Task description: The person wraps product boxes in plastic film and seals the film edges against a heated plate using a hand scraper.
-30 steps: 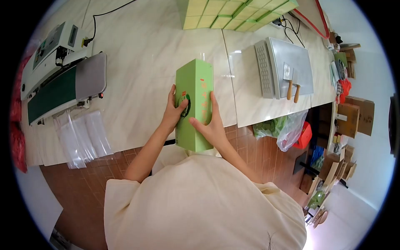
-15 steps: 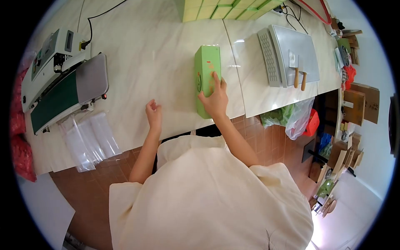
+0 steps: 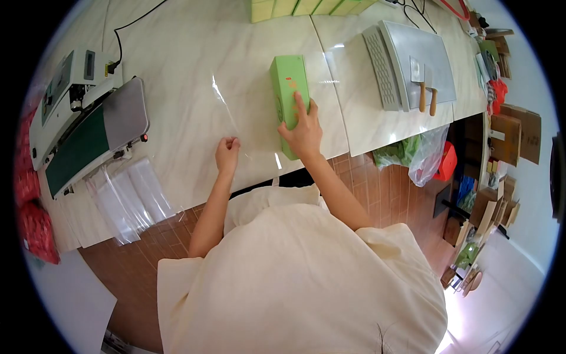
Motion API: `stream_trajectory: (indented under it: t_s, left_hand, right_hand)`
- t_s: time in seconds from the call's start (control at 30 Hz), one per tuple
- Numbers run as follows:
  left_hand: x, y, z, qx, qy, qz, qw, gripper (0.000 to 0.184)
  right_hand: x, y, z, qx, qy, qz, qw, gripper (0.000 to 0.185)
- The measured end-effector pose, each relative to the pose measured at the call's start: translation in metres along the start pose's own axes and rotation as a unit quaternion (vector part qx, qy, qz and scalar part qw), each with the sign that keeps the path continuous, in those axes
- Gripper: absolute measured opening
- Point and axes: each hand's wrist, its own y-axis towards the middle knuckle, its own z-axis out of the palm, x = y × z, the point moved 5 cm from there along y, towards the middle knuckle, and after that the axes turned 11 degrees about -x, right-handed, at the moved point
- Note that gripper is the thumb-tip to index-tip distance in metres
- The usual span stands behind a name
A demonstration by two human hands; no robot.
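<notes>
A long green box (image 3: pixel 289 76) with orange lettering lies on the marbled table, pointing away from me. My right hand (image 3: pixel 305 131) grips its near half, thumb on the left side and fingers over the lettered face. To the left of the box, my left hand (image 3: pixel 227 154) is closed in a pinch at a sheet of clear plastic film (image 3: pixel 219 94). Only glints show the film, so its outline is hard to tell.
Green boxes (image 3: pixel 283 8) are stacked at the far edge. A machine with a green belt (image 3: pixel 79 150) stands left, with clear bags (image 3: pixel 127 197) below it. Two wooden-handled scrapers (image 3: pixel 422 97) rest on a grey metal appliance (image 3: pixel 433 59) at right. Cartons (image 3: pixel 505 138) stand beyond.
My left hand has let go of the green box and moved left, now pinching the film. The box has moved from in front of my body to farther up the table, with my right hand still on it.
</notes>
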Motion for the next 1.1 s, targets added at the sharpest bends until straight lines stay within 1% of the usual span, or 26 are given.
stream_trajectory:
  t_s: [0.07,0.13,0.2,0.3,0.37,0.4,0.47,0.5,0.53,0.57,0.6,0.67,0.7,0.73,0.77,0.8,0.83,0.87,0.9,0.93,0.97,1.0,1.03,1.1]
  left_hand:
    - [0.003,-0.005,0.000,0.012,-0.012,0.005,1.000,0.023]
    - [0.008,-0.007,0.001,0.022,-0.023,0.008,0.999,0.022]
    - [0.003,-0.012,0.000,0.008,-0.077,0.016,0.997,0.022]
    - [-0.026,-0.023,-0.007,0.018,-0.045,0.037,0.998,0.023]
    - [-0.048,-0.028,-0.012,0.018,-0.020,0.042,0.999,0.024]
    - [-0.059,-0.029,-0.015,0.015,0.002,0.048,0.999,0.024]
    - [-0.075,-0.032,-0.018,0.028,0.002,0.051,0.998,0.024]
    - [-0.085,-0.034,-0.018,0.041,-0.001,0.055,0.998,0.025]
    - [-0.094,-0.035,-0.019,0.042,0.000,0.056,0.998,0.025]
    - [-0.100,-0.038,-0.018,0.071,-0.002,0.031,0.997,0.025]
    - [-0.105,-0.041,-0.016,0.100,-0.004,0.006,0.995,0.026]
    - [-0.120,-0.046,-0.013,0.118,0.011,0.014,0.993,0.026]
    - [-0.125,-0.050,-0.011,0.137,0.025,0.023,0.990,0.027]
    - [-0.128,-0.053,-0.009,0.141,0.028,0.024,0.989,0.027]
    - [-0.133,-0.056,-0.005,0.153,0.054,0.051,0.985,0.027]
    - [-0.139,-0.060,-0.001,0.164,0.078,0.078,0.980,0.027]
    - [-0.143,-0.063,0.002,0.169,0.078,0.081,0.979,0.027]
    - [-0.149,-0.066,0.004,0.171,0.072,0.103,0.977,0.027]
    - [-0.154,-0.069,0.006,0.171,0.066,0.124,0.975,0.027]
    - [-0.158,-0.071,0.008,0.174,0.066,0.124,0.975,0.027]
    - [-0.163,-0.071,0.010,0.167,0.035,0.136,0.976,0.028]
    - [-0.168,-0.071,0.012,0.160,0.004,0.148,0.976,0.029]
    - [-0.168,-0.070,0.016,0.162,0.003,0.150,0.975,0.029]
    - [-0.169,-0.067,0.022,0.140,-0.060,0.181,0.972,0.026]
  right_hand:
    - [-0.003,0.005,0.001,0.050,0.005,0.022,0.999,0.089]
    - [-0.006,0.007,0.004,0.040,0.016,0.019,0.999,0.089]
    - [-0.006,0.006,0.003,0.031,0.026,0.016,0.999,0.090]
    - [-0.003,0.002,0.005,0.060,0.033,0.052,0.996,0.091]
    - [0.010,-0.001,-0.002,-0.041,-0.100,-0.064,0.992,0.095]
    - [0.015,-0.005,-0.004,-0.042,-0.099,-0.062,0.992,0.095]
    - [0.040,-0.026,-0.010,-0.005,0.003,-0.153,0.988,0.099]
    - [0.046,-0.040,-0.013,-0.007,0.002,-0.150,0.989,0.099]
    - [0.054,-0.057,-0.012,0.036,0.072,-0.134,0.988,0.100]
    - [0.061,-0.071,-0.010,0.079,0.142,-0.118,0.980,0.100]
    - [0.068,-0.079,-0.013,0.078,0.143,-0.116,0.980,0.100]
    - [0.072,-0.089,-0.013,0.114,0.167,-0.040,0.978,0.098]
    - [0.071,-0.090,-0.013,0.113,0.168,-0.036,0.979,0.098]
    - [0.068,-0.088,-0.013,0.110,0.159,-0.021,0.981,0.090]
    - [0.064,-0.085,-0.014,0.105,0.148,-0.007,0.983,0.082]
    - [0.060,-0.081,-0.017,0.100,0.146,-0.003,0.984,0.082]
    - [0.053,-0.075,-0.022,0.099,0.124,0.010,0.987,0.066]
    - [0.046,-0.071,-0.026,0.100,0.101,0.022,0.990,0.050]
    - [0.039,-0.069,-0.028,0.098,0.099,0.024,0.990,0.050]
    - [0.028,-0.068,-0.031,0.073,0.106,0.066,0.989,0.036]
    - [0.017,-0.066,-0.035,0.047,0.113,0.107,0.987,0.021]
    - [0.013,-0.061,-0.042,0.014,0.102,0.097,0.990,0.011]
    - [0.008,-0.061,-0.045,0.011,0.100,0.098,0.990,0.011]
    - [-0.005,-0.061,-0.050,0.007,0.065,0.124,0.990,0.010]
